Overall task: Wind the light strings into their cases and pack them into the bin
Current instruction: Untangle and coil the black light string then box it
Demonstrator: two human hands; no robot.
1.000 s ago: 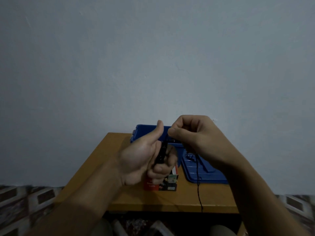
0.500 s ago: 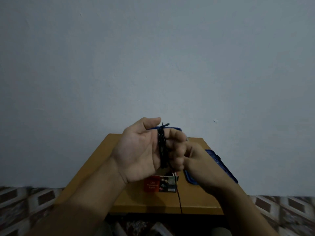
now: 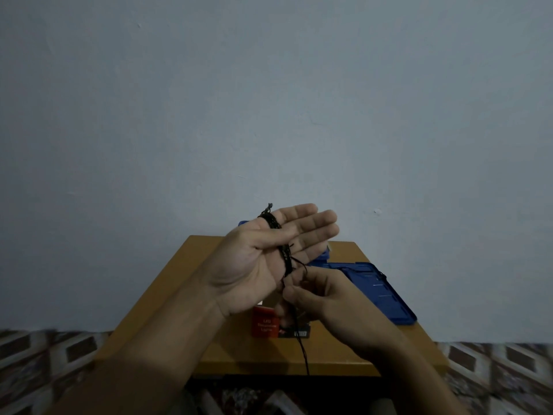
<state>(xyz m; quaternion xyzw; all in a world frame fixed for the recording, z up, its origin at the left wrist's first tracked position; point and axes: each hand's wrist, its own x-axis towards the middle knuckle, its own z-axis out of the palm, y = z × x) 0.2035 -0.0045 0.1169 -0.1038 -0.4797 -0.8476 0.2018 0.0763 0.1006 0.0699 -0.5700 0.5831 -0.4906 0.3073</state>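
The left hand [image 3: 257, 265] lies flat-fingered inside the light string coil [image 3: 285, 255], the right hand [image 3: 323, 298] at five o'clock pinches its tail; slack there could let loops slip off.

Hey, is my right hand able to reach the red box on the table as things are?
Probably yes, but not freely: the red box sits on the table just below the right hand, yet that hand pinches the light string wound round the left hand.

Home room: small wooden table [image 3: 263, 354], painted wall [image 3: 269, 100], patterned tiles [image 3: 493, 372].
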